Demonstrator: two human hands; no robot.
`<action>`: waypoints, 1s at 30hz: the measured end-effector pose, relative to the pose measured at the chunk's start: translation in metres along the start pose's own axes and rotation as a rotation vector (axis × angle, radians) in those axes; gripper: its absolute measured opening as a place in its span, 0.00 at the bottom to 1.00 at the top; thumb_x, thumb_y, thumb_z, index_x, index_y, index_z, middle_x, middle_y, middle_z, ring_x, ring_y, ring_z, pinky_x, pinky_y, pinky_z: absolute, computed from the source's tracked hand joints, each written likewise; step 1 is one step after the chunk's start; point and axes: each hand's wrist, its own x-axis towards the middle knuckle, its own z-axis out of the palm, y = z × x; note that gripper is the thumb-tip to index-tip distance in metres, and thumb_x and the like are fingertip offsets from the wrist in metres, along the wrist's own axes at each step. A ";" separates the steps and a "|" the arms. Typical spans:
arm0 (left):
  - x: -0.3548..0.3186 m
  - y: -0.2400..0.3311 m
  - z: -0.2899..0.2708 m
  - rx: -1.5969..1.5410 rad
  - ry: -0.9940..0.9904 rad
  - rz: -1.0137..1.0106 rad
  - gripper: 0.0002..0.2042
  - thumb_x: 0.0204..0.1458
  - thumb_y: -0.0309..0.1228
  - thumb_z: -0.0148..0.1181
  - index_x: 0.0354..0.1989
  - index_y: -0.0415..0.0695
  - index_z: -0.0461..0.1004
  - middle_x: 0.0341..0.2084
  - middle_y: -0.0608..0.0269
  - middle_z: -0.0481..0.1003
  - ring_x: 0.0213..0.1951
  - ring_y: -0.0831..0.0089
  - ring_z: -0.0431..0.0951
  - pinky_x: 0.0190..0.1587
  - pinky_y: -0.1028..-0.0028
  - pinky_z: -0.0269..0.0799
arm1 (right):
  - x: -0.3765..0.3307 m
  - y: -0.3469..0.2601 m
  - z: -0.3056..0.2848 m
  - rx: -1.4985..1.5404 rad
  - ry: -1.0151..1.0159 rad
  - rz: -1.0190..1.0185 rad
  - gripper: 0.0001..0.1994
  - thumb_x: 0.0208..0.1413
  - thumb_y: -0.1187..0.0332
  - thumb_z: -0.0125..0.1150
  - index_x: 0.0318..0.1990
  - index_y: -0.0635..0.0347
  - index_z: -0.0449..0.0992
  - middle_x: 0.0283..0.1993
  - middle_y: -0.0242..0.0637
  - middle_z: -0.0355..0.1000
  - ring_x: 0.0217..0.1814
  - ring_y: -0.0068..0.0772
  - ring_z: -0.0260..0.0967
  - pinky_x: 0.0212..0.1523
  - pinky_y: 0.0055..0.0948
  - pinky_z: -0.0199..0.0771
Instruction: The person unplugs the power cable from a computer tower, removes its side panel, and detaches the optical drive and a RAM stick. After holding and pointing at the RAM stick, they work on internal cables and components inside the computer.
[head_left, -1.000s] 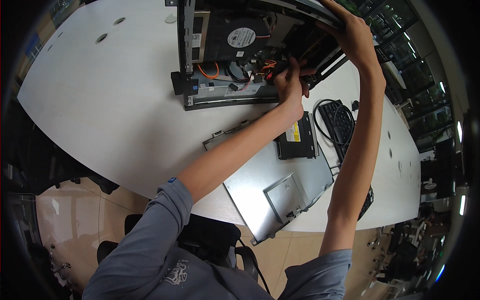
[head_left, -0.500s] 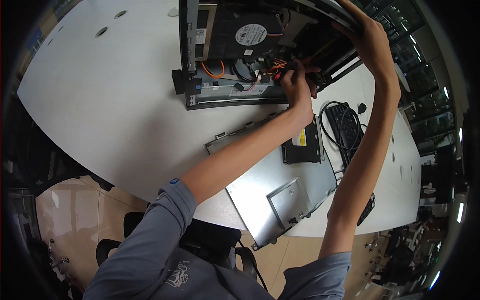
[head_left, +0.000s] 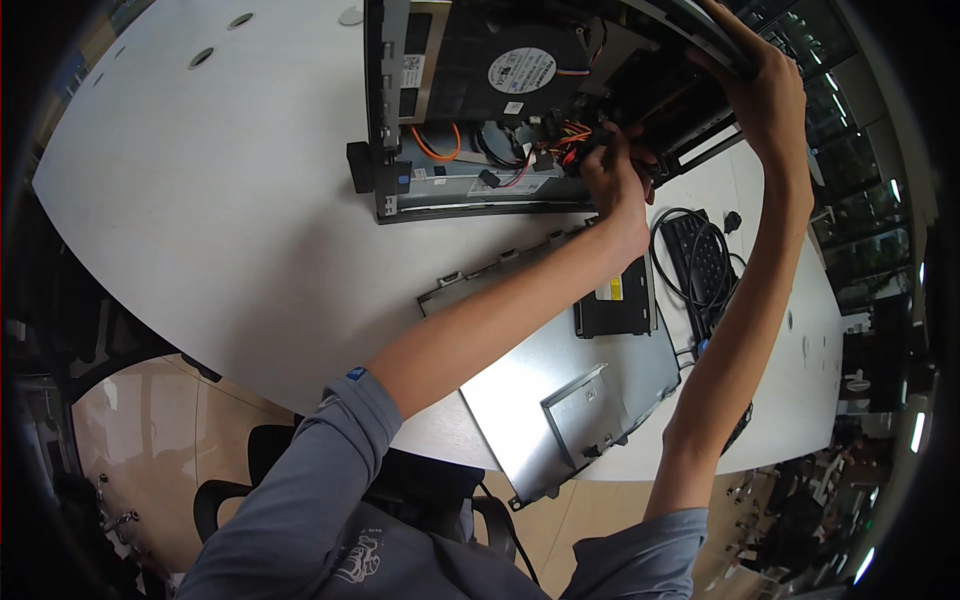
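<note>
An opened desktop computer case point(head_left: 470, 208) stands on the table at the far side, its inside facing me. Behind its frame sit a black round fan with a white label point(head_left: 522, 72), an orange cable point(head_left: 437, 157) and a bundle of coloured wires point(head_left: 572, 134). My left hand point(head_left: 618, 178) reaches into the lower right of the case beside that bundle, fingers curled together; what lies between them is hidden. My right hand point(head_left: 768, 95) is wrapped round the upper right edge of the case, thumb toward the inside.
Nearer me lies a silvery metal side panel point(head_left: 520, 375), overhanging the table's front edge. A black optical drive point(head_left: 612, 312) with a yellow label rests on it. To the right are a black keyboard point(head_left: 690, 245) and a coiled black cable point(head_left: 655, 262). Chairs stand beyond the white table point(head_left: 200, 180).
The whole scene has shifted slightly right and down in the view. My left hand stays by the wires and my right hand keeps its grip on the case edge.
</note>
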 end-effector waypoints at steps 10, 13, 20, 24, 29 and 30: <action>-0.001 -0.001 0.007 -0.033 0.122 -0.024 0.17 0.65 0.49 0.52 0.31 0.48 0.72 0.18 0.75 0.69 0.17 0.86 0.58 0.21 0.79 0.49 | 0.002 -0.003 0.005 -0.122 0.069 -0.018 0.35 0.38 0.81 0.71 0.59 0.39 0.77 0.57 0.38 0.76 0.52 0.37 0.76 0.55 0.36 0.76; 0.000 -0.002 0.007 -0.029 0.119 0.002 0.17 0.66 0.47 0.51 0.30 0.48 0.71 0.18 0.74 0.68 0.19 0.85 0.59 0.23 0.78 0.51 | 0.001 -0.008 0.007 -0.126 0.098 -0.009 0.34 0.39 0.81 0.71 0.58 0.41 0.78 0.56 0.38 0.77 0.49 0.36 0.75 0.54 0.36 0.75; 0.001 -0.004 0.008 0.004 0.139 0.010 0.19 0.67 0.47 0.50 0.28 0.46 0.70 0.18 0.73 0.68 0.20 0.84 0.60 0.25 0.77 0.52 | 0.001 -0.008 0.008 -0.140 0.103 0.008 0.32 0.40 0.84 0.68 0.57 0.48 0.78 0.56 0.39 0.76 0.53 0.35 0.77 0.58 0.34 0.73; 0.002 -0.005 0.009 -0.001 0.144 0.019 0.20 0.67 0.48 0.49 0.28 0.46 0.70 0.18 0.73 0.68 0.21 0.84 0.60 0.25 0.77 0.52 | 0.002 0.000 0.008 -0.021 0.096 -0.067 0.33 0.40 0.86 0.66 0.58 0.49 0.77 0.58 0.40 0.75 0.55 0.36 0.77 0.57 0.33 0.74; 0.002 -0.005 0.009 -0.014 0.129 0.020 0.21 0.67 0.49 0.48 0.28 0.46 0.68 0.18 0.74 0.67 0.21 0.84 0.61 0.26 0.78 0.53 | 0.002 -0.008 0.008 -0.025 0.061 -0.021 0.32 0.42 0.86 0.64 0.59 0.51 0.76 0.59 0.42 0.74 0.57 0.37 0.76 0.57 0.32 0.75; 0.003 -0.007 0.009 -0.024 0.115 0.021 0.21 0.67 0.49 0.48 0.28 0.46 0.68 0.18 0.74 0.66 0.21 0.84 0.61 0.26 0.78 0.53 | 0.001 -0.008 0.008 -0.027 0.070 -0.033 0.32 0.42 0.86 0.64 0.59 0.51 0.76 0.59 0.42 0.74 0.57 0.37 0.76 0.57 0.32 0.74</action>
